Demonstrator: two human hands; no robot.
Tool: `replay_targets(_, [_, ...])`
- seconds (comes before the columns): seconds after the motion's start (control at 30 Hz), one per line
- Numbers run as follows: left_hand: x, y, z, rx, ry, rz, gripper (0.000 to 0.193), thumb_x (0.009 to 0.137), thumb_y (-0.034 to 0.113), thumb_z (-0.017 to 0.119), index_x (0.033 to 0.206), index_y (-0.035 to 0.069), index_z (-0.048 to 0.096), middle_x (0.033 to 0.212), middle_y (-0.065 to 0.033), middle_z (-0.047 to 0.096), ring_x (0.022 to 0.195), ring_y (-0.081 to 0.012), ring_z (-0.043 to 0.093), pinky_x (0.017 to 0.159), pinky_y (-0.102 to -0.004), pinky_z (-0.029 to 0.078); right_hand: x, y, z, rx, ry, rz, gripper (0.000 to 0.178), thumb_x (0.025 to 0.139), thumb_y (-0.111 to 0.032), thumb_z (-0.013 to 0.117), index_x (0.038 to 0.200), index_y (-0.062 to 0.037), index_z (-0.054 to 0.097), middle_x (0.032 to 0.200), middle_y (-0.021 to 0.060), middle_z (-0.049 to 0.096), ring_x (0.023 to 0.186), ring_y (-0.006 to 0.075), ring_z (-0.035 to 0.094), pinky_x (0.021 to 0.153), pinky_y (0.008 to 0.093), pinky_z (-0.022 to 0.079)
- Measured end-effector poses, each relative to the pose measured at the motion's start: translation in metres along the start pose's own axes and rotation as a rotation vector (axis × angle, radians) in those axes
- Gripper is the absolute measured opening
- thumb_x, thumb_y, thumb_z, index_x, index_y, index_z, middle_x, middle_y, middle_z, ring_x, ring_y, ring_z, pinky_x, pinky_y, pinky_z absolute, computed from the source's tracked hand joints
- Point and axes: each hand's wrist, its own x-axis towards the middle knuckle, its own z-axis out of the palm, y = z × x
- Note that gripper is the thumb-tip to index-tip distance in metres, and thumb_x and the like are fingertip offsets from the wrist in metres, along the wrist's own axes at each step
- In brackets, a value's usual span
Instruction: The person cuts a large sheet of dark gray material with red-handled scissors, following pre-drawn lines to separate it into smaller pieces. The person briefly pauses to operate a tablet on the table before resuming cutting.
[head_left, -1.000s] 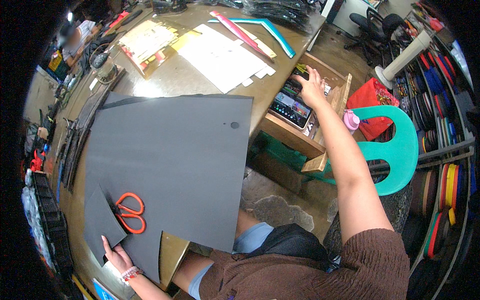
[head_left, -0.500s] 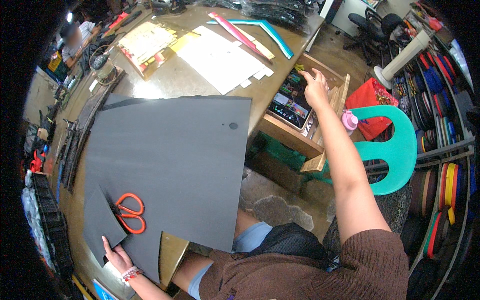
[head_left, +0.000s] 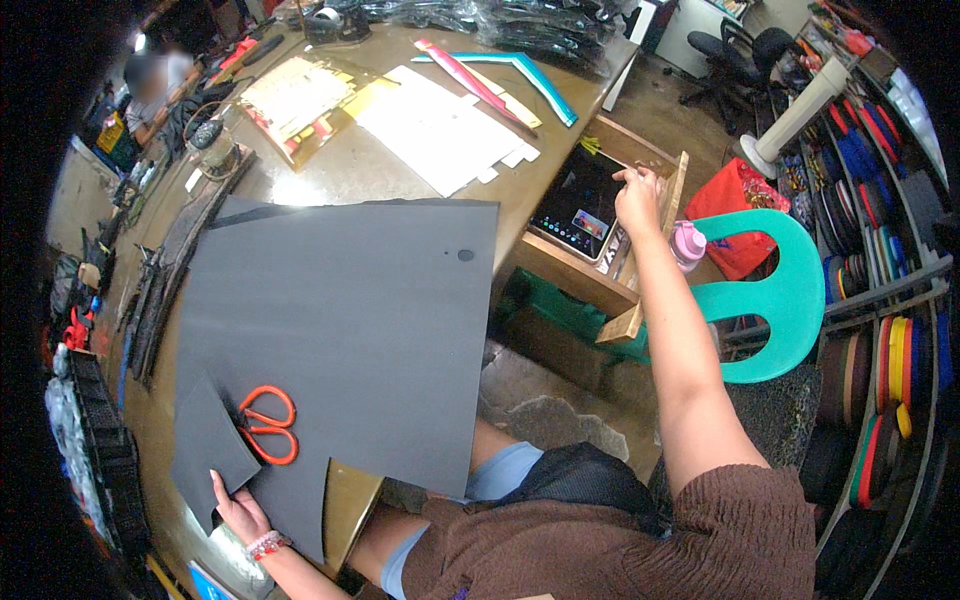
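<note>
A large dark grey sheet (head_left: 350, 320) covers the near part of the table and reaches over its edge toward my lap. On its lower left lies a smaller dark grey piece (head_left: 212, 440), its corner gripped by my left hand (head_left: 242, 515) with one finger along the top. Orange-handled scissors (head_left: 272, 428) rest beside that piece, their blades hidden under it. My right hand (head_left: 638, 200) hovers at the right edge of a tablet (head_left: 570, 205), its fingers curled in and nothing visible in them. The tablet lies in an open wooden drawer (head_left: 590, 268), its screen lit.
White paper sheets (head_left: 440, 130), a pink-red strip (head_left: 470, 75) and a blue angled strip (head_left: 535, 75) lie farther back. A green plastic chair (head_left: 800, 290), pink bottle (head_left: 688, 243) and red bag (head_left: 735, 215) stand right of the drawer. Another person (head_left: 150, 90) sits far left.
My right hand has drawn back from over the screen to the tablet's right edge, its fingers curling in. The screen now shows one small bright window. My left hand keeps its grip on the smaller piece.
</note>
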Motion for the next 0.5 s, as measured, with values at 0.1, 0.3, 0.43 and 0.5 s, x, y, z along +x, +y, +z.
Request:
replay_targets(0.1, [-0.002, -0.001, 0.001, 0.033, -0.025, 0.066, 0.038, 0.083, 0.017, 0.056, 0.11, -0.007, 0.047, 0.114, -0.0125, 0.05, 0.102, -0.0177, 0.049, 0.089, -0.0314, 0.04, 0.0, 0.001, 0.002, -0.002, -0.018, 0.044, 0.025, 0.072, -0.006, 0.047, 0.091, -0.0139, 0.062, 0.116, 0.0173, 0.045, 0.112, 0.0329, 0.04, 0.093, 0.0422, 0.033])
replay_targets(0.3, [-0.003, -0.001, 0.004, 0.015, -0.034, 0.044, 0.037, 0.083, 0.017, 0.056, 0.11, -0.007, 0.047, 0.112, -0.0117, 0.051, 0.101, -0.0171, 0.05, 0.088, -0.0313, 0.041, 0.0, 0.0, 0.004, -0.004, -0.066, 0.105, 0.026, 0.072, -0.006, 0.047, 0.091, -0.0165, 0.063, 0.116, 0.0159, 0.046, 0.111, 0.0315, 0.04, 0.093, 0.042, 0.034])
replay_targets(0.43, [-0.008, 0.0, 0.011, 0.032, -0.061, 0.091, 0.038, 0.082, 0.017, 0.058, 0.11, -0.006, 0.046, 0.112, -0.0112, 0.052, 0.1, -0.0167, 0.05, 0.087, -0.0309, 0.042, -0.002, -0.001, 0.005, -0.005, -0.079, 0.106, 0.028, 0.072, -0.005, 0.047, 0.091, -0.0181, 0.063, 0.117, 0.0154, 0.046, 0.111, 0.0313, 0.041, 0.093, 0.0418, 0.034])
replay_targets(0.5, [-0.009, 0.001, 0.015, -0.003, -0.019, 0.063, 0.038, 0.082, 0.017, 0.058, 0.109, -0.006, 0.047, 0.111, -0.0112, 0.052, 0.099, -0.017, 0.051, 0.087, -0.0309, 0.042, -0.002, -0.002, 0.004, 0.021, -0.062, 0.095, 0.028, 0.072, -0.004, 0.047, 0.089, -0.0177, 0.063, 0.116, 0.016, 0.046, 0.111, 0.0317, 0.041, 0.093, 0.0421, 0.034])
